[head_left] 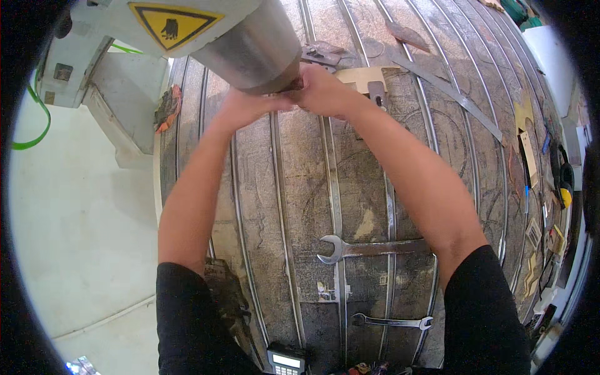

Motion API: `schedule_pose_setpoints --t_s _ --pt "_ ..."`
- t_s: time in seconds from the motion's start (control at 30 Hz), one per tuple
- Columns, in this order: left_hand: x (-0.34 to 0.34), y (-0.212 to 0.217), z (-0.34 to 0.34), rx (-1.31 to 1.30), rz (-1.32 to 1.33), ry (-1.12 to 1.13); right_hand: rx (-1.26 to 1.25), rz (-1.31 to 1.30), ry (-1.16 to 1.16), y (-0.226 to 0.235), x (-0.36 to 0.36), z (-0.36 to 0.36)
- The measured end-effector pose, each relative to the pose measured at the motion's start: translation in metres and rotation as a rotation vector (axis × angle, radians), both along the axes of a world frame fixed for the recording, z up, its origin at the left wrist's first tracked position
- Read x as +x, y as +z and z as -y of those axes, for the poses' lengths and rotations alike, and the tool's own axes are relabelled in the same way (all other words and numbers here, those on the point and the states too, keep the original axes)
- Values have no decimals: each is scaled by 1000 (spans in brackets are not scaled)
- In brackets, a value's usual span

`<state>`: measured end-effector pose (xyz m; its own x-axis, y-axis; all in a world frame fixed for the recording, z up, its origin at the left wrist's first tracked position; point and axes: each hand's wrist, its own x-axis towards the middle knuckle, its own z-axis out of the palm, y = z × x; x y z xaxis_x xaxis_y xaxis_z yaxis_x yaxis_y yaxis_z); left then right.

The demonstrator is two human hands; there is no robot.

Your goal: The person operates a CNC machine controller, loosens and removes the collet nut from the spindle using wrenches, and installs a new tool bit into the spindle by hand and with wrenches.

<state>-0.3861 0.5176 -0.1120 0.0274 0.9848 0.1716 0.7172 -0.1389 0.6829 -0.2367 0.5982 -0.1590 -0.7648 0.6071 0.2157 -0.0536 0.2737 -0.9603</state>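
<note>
A metal spindle head hangs down from the machine at the upper left. My left hand is at its lower end, palm side up against the underside. Its thumb points right, and the other fingers are mostly hidden by the spindle. My right hand is closed at the right side of the same end, with the fingers curled round a dark part I cannot make out. The two hands nearly meet there. Below my forearms a large open-end wrench lies on the slotted metal table, and a smaller wrench lies nearer.
A yellow warning sign is on the machine housing. A long steel strip and a flat metal piece with a slot lie on the table. An orange-and-dark rag hangs at the left edge. A small keypad device is near me.
</note>
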Motion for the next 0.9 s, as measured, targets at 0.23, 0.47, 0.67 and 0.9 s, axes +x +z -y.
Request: schedule_pose_setpoints --t_s 0.23,0.47,0.67,0.9 --pt "-46 -11 -19 37 11 17 72 14 -21 11 -4 12" --pt "-15 -3 2 -126 79 138 217 54 38 5 -2 -1" --pt "-56 -33 -23 -2 -34 160 -37 44 227 15 -4 -3" --pt "-44 1 6 4 -92 197 83 -41 36 0 -9 -6"
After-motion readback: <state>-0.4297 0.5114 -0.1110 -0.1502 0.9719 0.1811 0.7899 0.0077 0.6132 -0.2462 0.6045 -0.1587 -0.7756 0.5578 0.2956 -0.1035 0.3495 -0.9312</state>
